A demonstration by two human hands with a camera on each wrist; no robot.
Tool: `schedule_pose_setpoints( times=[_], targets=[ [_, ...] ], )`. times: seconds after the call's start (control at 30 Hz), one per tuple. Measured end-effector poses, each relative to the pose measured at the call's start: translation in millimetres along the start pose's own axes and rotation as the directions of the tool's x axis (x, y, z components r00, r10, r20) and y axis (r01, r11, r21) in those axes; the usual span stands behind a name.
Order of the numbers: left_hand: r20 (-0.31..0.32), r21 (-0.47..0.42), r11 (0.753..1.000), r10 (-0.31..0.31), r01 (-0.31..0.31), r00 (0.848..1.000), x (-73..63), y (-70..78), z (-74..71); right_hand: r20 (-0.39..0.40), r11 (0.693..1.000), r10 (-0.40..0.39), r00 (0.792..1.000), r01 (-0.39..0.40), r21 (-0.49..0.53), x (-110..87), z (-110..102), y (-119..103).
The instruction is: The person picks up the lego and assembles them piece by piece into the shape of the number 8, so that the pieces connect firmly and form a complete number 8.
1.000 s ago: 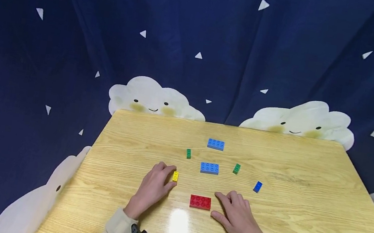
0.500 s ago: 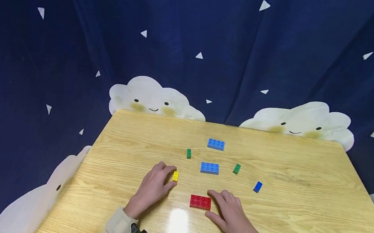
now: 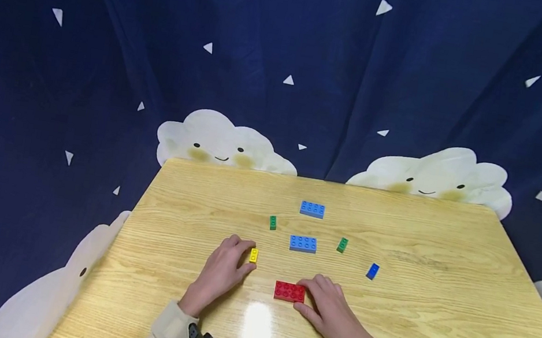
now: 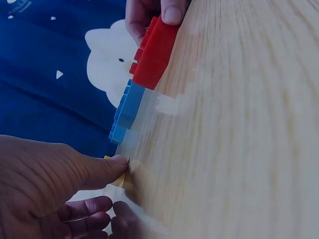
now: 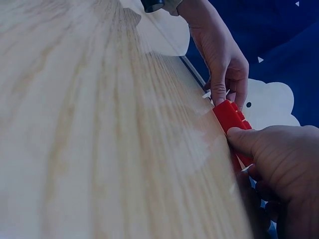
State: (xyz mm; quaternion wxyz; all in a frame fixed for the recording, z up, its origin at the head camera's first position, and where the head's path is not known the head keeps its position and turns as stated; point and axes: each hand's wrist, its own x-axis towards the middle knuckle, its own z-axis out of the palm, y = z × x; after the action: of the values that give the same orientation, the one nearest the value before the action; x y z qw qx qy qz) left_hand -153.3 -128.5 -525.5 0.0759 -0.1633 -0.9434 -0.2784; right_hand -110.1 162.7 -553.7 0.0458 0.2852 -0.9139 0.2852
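Note:
In the head view my left hand (image 3: pixel 221 271) pinches a small yellow two-stud brick (image 3: pixel 254 256), thumb at its near end and a finger at its far end. The left wrist view has the thumb covering most of that yellow brick (image 4: pixel 118 182). To the right, my right hand (image 3: pixel 337 315) holds the right end of a red eight-stud brick (image 3: pixel 289 292) between thumb and forefinger. The right wrist view shows the thumb against the red brick's side (image 5: pixel 228 115). Both bricks appear to rest on the wooden table (image 3: pixel 439 311), studs up.
Beyond the hands lie a light blue eight-stud brick (image 3: pixel 303 244) and another light blue brick (image 3: pixel 312 209) farther back. A green brick (image 3: pixel 273 223) is on the left, a second green brick (image 3: pixel 342 245) on the right. A dark blue brick (image 3: pixel 373 271) lies farthest right. Behind hangs a navy curtain (image 3: pixel 291 32).
My right hand has moved left to the red brick, and its thumb and forefinger have closed on the brick's right end. The left hand stays on the yellow brick.

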Motion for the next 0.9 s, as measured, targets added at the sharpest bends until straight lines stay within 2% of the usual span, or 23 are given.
schedule_pose_setpoints(
  times=[0.33, 0.63, 0.9],
  targets=[
    [0.006, -0.014, 1.0, 0.016, -0.016, 1.0, 0.6, -1.8, 0.3, 0.02, 1.0, 0.025, 1.0, -0.025, 0.019, 2.1, -1.3, 0.3],
    [0.012, 0.011, 1.0, 0.003, -0.003, 1.0, 0.8, -2.3, 1.1, 0.012, 0.999, 0.036, 0.999, -0.036, 0.033, 1.6, -0.7, 0.2],
    [0.01, -0.001, 1.0, 0.007, -0.007, 1.0, -0.8, -2.3, 0.8, 0.012, 0.999, 0.038, 0.999, -0.038, 0.032, 1.4, -1.1, -0.2]
  ],
)
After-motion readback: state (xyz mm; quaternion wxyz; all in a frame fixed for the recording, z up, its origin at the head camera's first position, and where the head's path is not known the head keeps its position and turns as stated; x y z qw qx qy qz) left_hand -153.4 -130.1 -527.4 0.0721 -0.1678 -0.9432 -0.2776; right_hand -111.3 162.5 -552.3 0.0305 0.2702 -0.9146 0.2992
